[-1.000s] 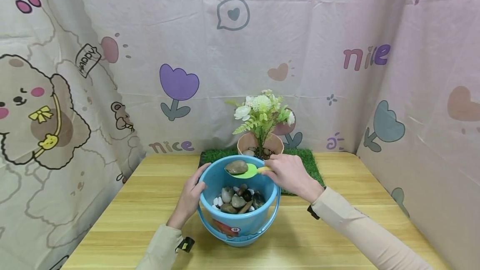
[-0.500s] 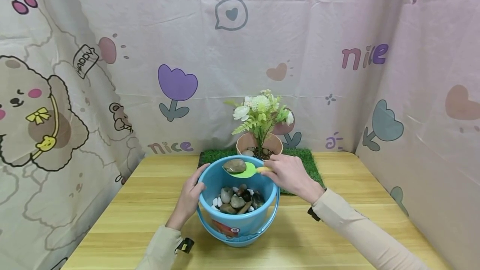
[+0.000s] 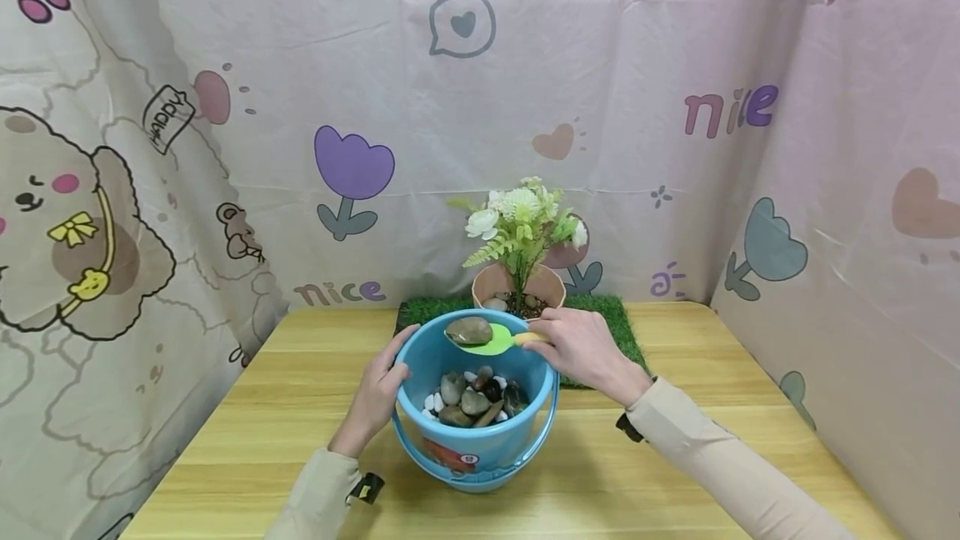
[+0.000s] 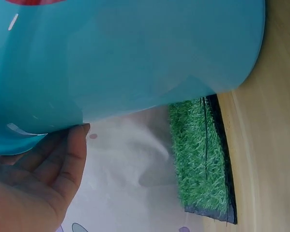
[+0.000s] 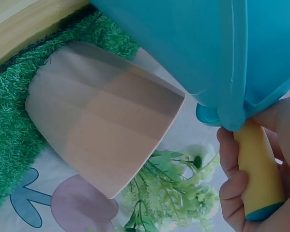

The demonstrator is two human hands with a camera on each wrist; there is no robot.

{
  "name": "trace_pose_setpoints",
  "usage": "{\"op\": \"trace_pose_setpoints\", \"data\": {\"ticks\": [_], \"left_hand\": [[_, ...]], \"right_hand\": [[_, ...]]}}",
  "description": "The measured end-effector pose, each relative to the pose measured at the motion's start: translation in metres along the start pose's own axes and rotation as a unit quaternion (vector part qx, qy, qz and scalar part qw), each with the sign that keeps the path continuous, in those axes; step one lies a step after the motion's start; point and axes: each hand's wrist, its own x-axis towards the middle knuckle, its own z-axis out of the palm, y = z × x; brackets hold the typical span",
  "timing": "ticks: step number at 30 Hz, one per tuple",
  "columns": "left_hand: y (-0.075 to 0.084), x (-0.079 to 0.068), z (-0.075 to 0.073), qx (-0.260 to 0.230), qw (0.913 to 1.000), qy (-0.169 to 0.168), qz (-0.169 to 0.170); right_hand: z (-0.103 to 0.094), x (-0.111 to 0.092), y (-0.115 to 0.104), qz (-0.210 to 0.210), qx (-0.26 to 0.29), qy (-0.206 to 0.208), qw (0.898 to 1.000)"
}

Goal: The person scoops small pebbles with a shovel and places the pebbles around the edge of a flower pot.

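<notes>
A blue bucket (image 3: 480, 461) stands on the table with several stones (image 3: 474, 402) and white pebbles in its bottom. My left hand (image 3: 375, 398) grips the bucket's left rim, its thumb over the edge and its fingers along the outer wall in the left wrist view. With my right hand (image 3: 581, 348) I hold a small trowel by its yellow handle (image 5: 258, 169), at the bucket's right rim. The trowel's green blade (image 3: 497, 342) reaches over the bucket's opening and bears one large grey-brown stone (image 3: 470, 330). The bucket's handle hangs down in front.
Behind the bucket, a pink flowerpot (image 5: 125, 121) with white flowers (image 3: 520, 211) stands on a green artificial grass mat (image 3: 618, 336). Pebbles and dark soil show in the pot. A printed cloth (image 3: 480, 107) hangs behind the wooden table (image 3: 300, 390) and at its sides.
The trowel, stone and both hands keep nearly the same place over the bucket. The whole head view has drifted slightly.
</notes>
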Motion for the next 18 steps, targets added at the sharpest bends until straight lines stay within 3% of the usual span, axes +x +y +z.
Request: {"op": "trace_pose_setpoints", "data": {"ticks": [6, 12, 18], "left_hand": [[0.004, 0.003, -0.008, 0.027, 0.9986, -0.046, -0.007], [0.016, 0.007, -0.018, 0.09, 0.9905, -0.1, -0.027], [0.024, 0.011, -0.024, 0.144, 0.9817, -0.125, -0.009]], "right_hand": [[-0.006, -0.003, 0.0, -0.001, 0.009, 0.003, 1.0], [-0.01, -0.006, 0.003, 0.005, 0.003, 0.008, 1.0], [-0.014, -0.007, 0.008, 0.012, 0.007, 0.012, 1.0]]}}
